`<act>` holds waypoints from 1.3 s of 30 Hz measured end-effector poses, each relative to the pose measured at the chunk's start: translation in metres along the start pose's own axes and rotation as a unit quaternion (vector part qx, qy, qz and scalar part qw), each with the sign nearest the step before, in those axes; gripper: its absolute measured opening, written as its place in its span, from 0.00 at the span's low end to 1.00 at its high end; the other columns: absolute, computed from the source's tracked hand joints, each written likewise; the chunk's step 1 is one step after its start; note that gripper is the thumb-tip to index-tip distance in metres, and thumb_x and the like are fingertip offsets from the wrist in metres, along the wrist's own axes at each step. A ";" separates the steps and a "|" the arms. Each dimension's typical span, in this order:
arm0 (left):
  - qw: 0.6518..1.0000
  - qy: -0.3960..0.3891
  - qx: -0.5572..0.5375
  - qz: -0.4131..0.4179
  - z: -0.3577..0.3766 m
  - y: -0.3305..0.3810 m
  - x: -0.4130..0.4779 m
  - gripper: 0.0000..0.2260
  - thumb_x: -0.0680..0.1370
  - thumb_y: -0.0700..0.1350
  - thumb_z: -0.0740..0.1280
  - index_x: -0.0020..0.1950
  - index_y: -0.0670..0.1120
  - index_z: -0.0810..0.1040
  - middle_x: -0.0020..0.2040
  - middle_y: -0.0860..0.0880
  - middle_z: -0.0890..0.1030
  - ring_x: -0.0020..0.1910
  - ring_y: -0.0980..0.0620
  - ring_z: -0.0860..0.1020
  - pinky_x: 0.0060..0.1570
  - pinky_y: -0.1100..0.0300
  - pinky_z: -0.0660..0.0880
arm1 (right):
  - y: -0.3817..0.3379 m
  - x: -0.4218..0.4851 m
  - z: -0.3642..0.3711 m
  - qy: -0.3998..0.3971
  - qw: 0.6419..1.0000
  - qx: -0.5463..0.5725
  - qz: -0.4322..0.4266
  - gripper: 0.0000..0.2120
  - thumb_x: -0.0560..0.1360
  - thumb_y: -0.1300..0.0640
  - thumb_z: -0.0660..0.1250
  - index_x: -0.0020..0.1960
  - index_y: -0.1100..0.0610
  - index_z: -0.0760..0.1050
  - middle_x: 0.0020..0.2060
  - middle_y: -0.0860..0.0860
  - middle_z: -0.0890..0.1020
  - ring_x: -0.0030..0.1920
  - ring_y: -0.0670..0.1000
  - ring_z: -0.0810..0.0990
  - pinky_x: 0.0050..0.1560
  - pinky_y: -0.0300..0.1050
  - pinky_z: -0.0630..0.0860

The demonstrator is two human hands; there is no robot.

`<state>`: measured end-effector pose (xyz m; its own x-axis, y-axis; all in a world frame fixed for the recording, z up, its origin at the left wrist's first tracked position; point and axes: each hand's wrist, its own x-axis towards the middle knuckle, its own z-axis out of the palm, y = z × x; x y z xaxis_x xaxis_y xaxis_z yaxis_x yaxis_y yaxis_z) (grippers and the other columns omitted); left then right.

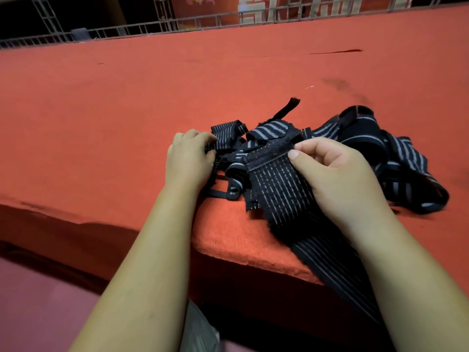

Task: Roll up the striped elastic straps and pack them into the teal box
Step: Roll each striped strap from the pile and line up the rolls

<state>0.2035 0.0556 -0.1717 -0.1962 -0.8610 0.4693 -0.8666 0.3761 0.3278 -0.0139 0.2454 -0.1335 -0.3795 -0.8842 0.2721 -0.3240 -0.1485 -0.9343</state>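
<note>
A tangled heap of black elastic straps with grey stripes lies on the red felt table near its front edge. My right hand pinches the hook-and-loop end of one wide strap, whose long tail hangs over the table edge toward me. My left hand grips another bunched strap end at the left side of the heap. No teal box shows in this view.
The red table stretches far left and back, with a dark slit in the felt at the back right. A metal railing runs behind the table. The table's front edge drops off just below my hands.
</note>
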 end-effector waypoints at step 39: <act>0.865 -0.007 -0.489 0.114 -0.263 0.185 -0.077 0.04 0.82 0.42 0.75 0.56 0.47 0.88 0.40 0.53 0.86 0.32 0.56 0.76 0.35 0.60 0.75 | -0.153 -0.117 -0.094 0.068 0.986 0.127 -0.079 0.07 0.85 0.55 0.69 0.50 0.50 0.84 0.42 0.53 0.88 0.38 0.52 0.84 0.40 0.48 0.78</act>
<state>0.1788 0.2810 0.0683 -0.3224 -0.7283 0.6046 -0.0044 0.6399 0.7684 -0.0012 0.4128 -0.0011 -0.4605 -0.7757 0.4317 -0.1683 -0.4012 -0.9004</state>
